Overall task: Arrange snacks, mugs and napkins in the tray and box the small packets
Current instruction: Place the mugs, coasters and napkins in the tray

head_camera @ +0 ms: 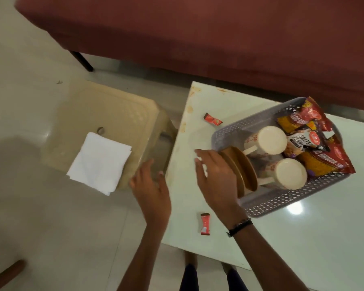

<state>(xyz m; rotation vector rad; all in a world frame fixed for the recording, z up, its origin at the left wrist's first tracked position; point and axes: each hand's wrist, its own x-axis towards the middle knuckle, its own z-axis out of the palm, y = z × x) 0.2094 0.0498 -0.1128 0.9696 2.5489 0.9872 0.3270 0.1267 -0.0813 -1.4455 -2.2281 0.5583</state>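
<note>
A grey perforated tray [267, 204] stands on the white table. It holds two cream mugs [269, 139] [290, 173], red and yellow snack bags [328, 160], and brown plates [242, 173] leaning on edge at its left end. My right hand [214, 177] hovers with relaxed fingers just left of the plates, holding nothing. My left hand [151, 190] is open over the gap between table and stool. Folded white napkins [99, 162] lie on the beige plastic stool [118, 114]. Two small red packets [212, 119] [205, 224] lie loose on the table.
The white table [303, 238] has stains near its far-left corner. A maroon sofa [198, 28] runs along the far side, with a dark leg at the left. The floor is pale tile. A wooden leg [6, 274] shows at the bottom left.
</note>
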